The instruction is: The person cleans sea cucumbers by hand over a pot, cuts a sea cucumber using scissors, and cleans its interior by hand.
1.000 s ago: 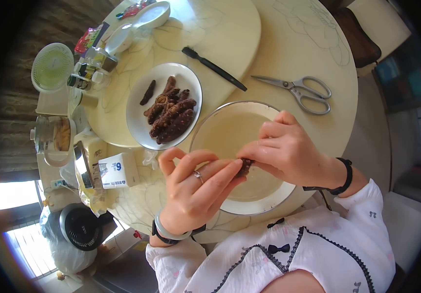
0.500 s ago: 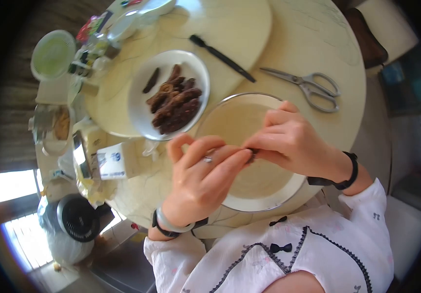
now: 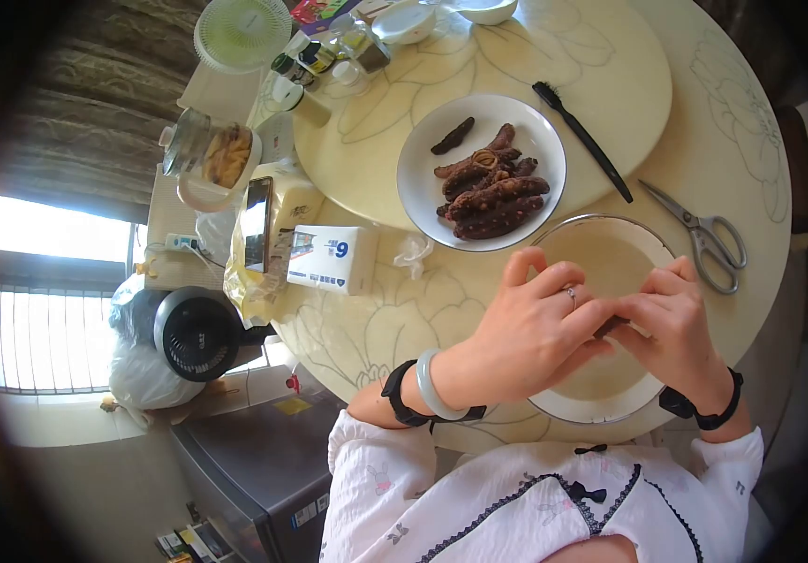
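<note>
Head view. Left hand (image 3: 540, 324): one, extended over the near left side of the basin; its thumb and finger ends are closed together on a small dark piece (image 3: 612, 326), the other fingers being bent above. Fitted with a ring, a pale bangle and a black wristband. Right hand (image 3: 674, 324): one, held opposite; the same piece is pinched at its other side between thumb and fingers. Black wristband worn. The dark piece is held up over the basin, mostly hidden by the fingers.

Basin (image 3: 646, 399): one, round, pale with a dark rim, cloudy liquid contained; set on the bench (image 3: 329, 338), which is round, cream-coloured and flower-patterned.

Plate (image 3: 415, 192): one, white, placed beyond the basin, just beside it. Brown knobbly pieces (image 3: 498, 202): several, heaped on the plate; one smaller, smoother piece (image 3: 453, 136) is laid apart from the heap, on the same plate.

Brush (image 3: 587, 141): one, black, laid aslant to the right of the plate, bristled end farthest from the wearer. Scissors (image 3: 704, 230): one pair, grey metal, laid right of the basin, tips near the brush handle.

Left of the basin: crumpled clear plastic (image 3: 413, 255); white packet (image 3: 332, 258), printed in blue; phone (image 3: 256, 225), leaned against a yellow package (image 3: 282, 211). Farther off: glass pot (image 3: 207, 155) with yellowish-brown contents, and two white bowls (image 3: 404, 22) (image 3: 485, 9).
</note>
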Demonstrator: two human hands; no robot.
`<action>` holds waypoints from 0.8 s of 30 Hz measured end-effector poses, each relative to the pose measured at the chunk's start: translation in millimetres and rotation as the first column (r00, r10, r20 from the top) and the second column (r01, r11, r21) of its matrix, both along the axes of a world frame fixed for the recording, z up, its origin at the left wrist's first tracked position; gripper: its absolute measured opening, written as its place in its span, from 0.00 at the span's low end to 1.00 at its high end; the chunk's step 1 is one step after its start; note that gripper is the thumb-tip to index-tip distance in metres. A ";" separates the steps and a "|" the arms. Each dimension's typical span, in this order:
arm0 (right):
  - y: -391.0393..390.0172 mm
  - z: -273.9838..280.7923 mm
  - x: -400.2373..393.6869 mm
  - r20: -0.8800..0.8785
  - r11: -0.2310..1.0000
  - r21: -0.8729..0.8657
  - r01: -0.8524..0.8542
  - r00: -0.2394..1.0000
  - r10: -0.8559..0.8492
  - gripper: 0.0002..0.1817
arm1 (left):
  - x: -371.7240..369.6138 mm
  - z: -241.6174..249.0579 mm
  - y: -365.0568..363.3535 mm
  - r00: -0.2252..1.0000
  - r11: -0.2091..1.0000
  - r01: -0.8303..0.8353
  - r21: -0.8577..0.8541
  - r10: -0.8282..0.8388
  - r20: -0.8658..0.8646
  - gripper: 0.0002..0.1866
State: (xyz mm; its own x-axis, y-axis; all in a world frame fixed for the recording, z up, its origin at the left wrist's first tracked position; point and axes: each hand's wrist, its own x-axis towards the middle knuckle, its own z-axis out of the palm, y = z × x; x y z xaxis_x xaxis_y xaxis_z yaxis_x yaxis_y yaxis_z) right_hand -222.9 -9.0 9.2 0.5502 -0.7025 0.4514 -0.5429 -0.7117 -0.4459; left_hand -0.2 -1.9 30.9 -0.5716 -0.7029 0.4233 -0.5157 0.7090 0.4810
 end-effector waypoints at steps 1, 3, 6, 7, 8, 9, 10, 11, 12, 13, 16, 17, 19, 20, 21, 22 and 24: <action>0.4 0.4 0.2 -0.003 1.000 -0.014 -0.004 1.000 0.004 0.15 | 0.2 -3.9 -0.8 1.000 0.999 0.012 -0.033 -0.012 -0.001 0.14; 0.9 0.5 1.4 0.009 1.000 -0.024 0.010 1.000 -0.010 0.15 | 1.0 -8.3 -1.1 1.000 0.998 0.024 -0.065 -0.024 -0.002 0.15; 1.9 2.0 1.9 0.033 0.999 -0.013 0.032 0.999 -0.032 0.15 | 2.6 -9.7 -2.1 0.999 0.999 0.016 -0.051 -0.018 -0.043 0.16; 2.2 2.4 1.9 0.043 0.999 0.012 0.042 0.998 -0.042 0.15 | 3.0 -9.6 -2.7 0.998 0.998 0.024 -0.050 -0.026 -0.050 0.16; 1.8 1.3 0.8 0.044 0.999 0.011 0.042 0.998 -0.042 0.15 | 3.2 -9.7 -3.2 0.998 0.998 0.032 -0.048 -0.035 -0.058 0.16; 1.5 -1.1 -1.4 0.049 1.000 0.009 0.029 0.998 -0.030 0.14 | 3.0 -9.8 -3.4 0.998 0.998 0.033 -0.049 -0.036 -0.057 0.16; 1.6 -3.0 -2.9 0.053 1.000 0.007 0.017 0.998 -0.018 0.14 | 2.5 -10.1 -3.2 0.996 0.999 0.041 -0.031 -0.043 -0.075 0.15; 2.1 -3.8 -3.5 0.053 1.000 0.008 0.019 0.998 -0.020 0.14 | 2.0 -10.4 -3.1 0.994 0.999 0.050 -0.012 -0.050 -0.093 0.15; 2.8 -4.5 -3.8 0.061 1.000 -0.003 0.009 0.998 -0.009 0.13 | 1.9 -11.0 -3.0 0.994 0.999 0.051 -0.013 -0.052 -0.093 0.15; 3.3 -5.1 -3.8 0.069 1.000 -0.013 -0.002 0.998 0.003 0.13 | 1.8 -12.0 -2.9 0.992 0.999 0.053 -0.007 -0.054 -0.114 0.15; 4.7 -6.5 -3.0 0.087 1.000 0.006 0.004 0.996 -0.004 0.13 | 0.8 -15.2 -2.4 0.989 0.998 0.058 -0.003 -0.058 -0.135 0.14; 5.1 -6.7 -3.4 0.087 1.000 0.004 0.006 0.996 -0.006 0.13 | 0.5 -15.8 -2.2 0.989 0.998 0.059 -0.006 -0.059 -0.135 0.14; 5.7 -6.8 -4.7 0.068 1.000 0.024 -0.014 0.998 0.012 0.13 | 0.5 -16.0 -1.8 0.989 0.998 0.068 -0.006 -0.068 -0.131 0.14; 6.2 -6.6 -5.5 0.068 1.000 0.022 -0.014 0.998 0.012 0.13 | 0.6 -15.8 -1.2 0.989 0.997 0.074 -0.004 -0.074 -0.126 0.15; 6.9 -6.4 -6.2 0.061 1.000 0.025 -0.018 0.998 0.016 0.13 | 0.5 -15.3 -0.3 0.989 0.997 0.074 -0.005 -0.074 -0.125 0.15; 7.7 -6.0 -6.8 0.053 0.999 0.027 -0.021 0.998 0.020 0.13 | 0.5 -14.6 0.7 0.989 0.997 0.082 -0.004 -0.082 -0.121 0.15; 9.1 -4.6 -7.7 0.056 0.999 0.031 -0.026 0.998 0.024 0.14 | 0.2 -13.6 2.1 0.989 0.996 0.092 -0.005 -0.092 -0.115 0.15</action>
